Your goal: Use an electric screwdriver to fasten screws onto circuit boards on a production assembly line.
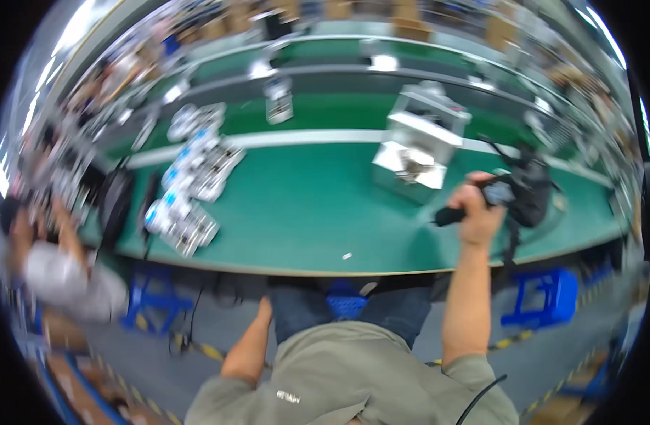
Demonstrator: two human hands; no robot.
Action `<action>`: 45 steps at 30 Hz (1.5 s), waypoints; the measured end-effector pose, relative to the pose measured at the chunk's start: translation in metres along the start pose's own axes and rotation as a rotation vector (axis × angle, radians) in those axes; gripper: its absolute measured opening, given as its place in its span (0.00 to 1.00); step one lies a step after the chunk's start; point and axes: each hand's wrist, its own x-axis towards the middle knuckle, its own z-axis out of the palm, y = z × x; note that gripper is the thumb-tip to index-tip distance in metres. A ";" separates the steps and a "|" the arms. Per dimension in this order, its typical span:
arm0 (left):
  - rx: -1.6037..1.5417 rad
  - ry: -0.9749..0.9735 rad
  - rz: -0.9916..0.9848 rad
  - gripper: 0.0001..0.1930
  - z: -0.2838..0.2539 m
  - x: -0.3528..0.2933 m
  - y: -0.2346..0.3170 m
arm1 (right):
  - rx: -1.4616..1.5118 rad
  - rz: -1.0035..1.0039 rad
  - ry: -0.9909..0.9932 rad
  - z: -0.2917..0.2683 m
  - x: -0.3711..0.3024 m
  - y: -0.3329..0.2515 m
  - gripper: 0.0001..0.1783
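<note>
At the right of the green table my right hand [475,202] is closed round a black handheld object [449,216] with a rounded end. Motion smears it, and its kind is unclear. Just beyond that hand lies a black bag [532,188] with straps. To the hand's left stands an open white box [408,168] with brownish or metallic contents, and a second white box [427,122] sits behind it. My left hand [265,309] hangs low by my thigh, below the table's front edge; its fingers cannot be made out.
Clear bags of parts with blue marks [190,180] lie in a row on the left. A dark bag [117,202] is beside a person in a white sleeve [73,280]. A conveyor [332,106] runs behind the table. Blue stools [544,297] stand below.
</note>
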 end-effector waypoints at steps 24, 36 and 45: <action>0.302 0.277 0.702 0.08 -0.062 0.137 0.419 | 0.031 0.001 -0.280 -0.018 0.014 0.013 0.12; 0.575 -0.040 0.646 0.04 0.006 0.313 0.462 | 0.046 -0.005 -0.243 -0.002 0.014 0.015 0.17; 0.811 -0.108 0.506 0.12 0.074 0.369 0.448 | 0.075 0.011 -0.324 -0.013 0.018 0.009 0.17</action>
